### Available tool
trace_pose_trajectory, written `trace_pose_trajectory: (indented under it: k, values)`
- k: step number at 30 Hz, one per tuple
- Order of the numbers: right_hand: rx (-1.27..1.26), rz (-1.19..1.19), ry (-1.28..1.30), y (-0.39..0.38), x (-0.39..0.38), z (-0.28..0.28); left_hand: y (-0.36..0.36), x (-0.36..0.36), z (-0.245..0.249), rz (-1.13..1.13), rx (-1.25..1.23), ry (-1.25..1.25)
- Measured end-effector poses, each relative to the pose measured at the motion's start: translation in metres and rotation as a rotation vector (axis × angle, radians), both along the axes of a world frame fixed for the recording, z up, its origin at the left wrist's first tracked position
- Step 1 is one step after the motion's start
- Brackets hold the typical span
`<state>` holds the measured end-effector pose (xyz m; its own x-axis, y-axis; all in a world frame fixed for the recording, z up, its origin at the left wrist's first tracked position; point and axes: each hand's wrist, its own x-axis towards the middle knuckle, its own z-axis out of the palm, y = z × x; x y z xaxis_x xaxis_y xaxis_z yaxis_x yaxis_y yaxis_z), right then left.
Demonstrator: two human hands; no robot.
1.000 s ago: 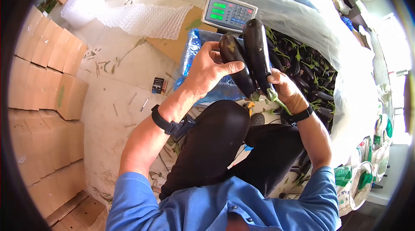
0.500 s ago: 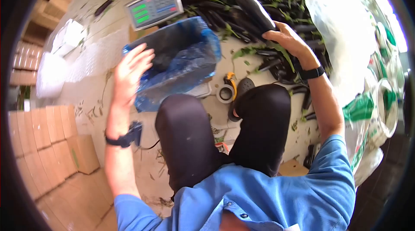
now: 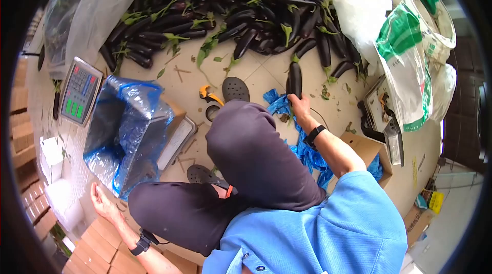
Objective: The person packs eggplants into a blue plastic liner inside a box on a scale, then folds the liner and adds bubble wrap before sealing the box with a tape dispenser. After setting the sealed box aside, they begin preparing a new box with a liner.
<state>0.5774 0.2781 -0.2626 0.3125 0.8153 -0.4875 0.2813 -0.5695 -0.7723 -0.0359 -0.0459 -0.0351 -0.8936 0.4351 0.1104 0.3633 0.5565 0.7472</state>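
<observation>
My right hand [image 3: 301, 108] is closed on the end of a dark purple eggplant [image 3: 295, 79], which points away from me over the floor. Several more eggplants with green stems lie in a broad heap [image 3: 205, 13] beyond it. To the left, my left hand [image 3: 105, 204] is held with its fingers stretched out and nothing in it, close to the near corner of a box lined with blue plastic [image 3: 163, 115]. That box rests tilted on a white platform [image 3: 177, 142]. Beside it stands a weighing display [image 3: 80, 91] with green digits.
A tape dispenser [image 3: 210, 105] lies by my shoe [image 3: 236, 89]. Blue plastic bags [image 3: 310, 156] lie right of my knee, near an open carton [image 3: 353, 147] and another scale [image 3: 380, 112]. White and green sacks [image 3: 402, 38] stand at right; stacked cartons [image 3: 95, 246] at lower left.
My view has swung to the right. My right hand has brought the eggplant down from over the heap to beside my knee. My left hand has dropped from above the box to its near side.
</observation>
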Motion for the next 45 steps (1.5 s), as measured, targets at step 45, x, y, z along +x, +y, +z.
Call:
trace_pose_trajectory:
  k: [45]
  values:
    - [1.512,2.695,-0.526,-0.077,-0.588,0.130,0.022,0.030,-0.035,-0.283,0.369,-0.216]
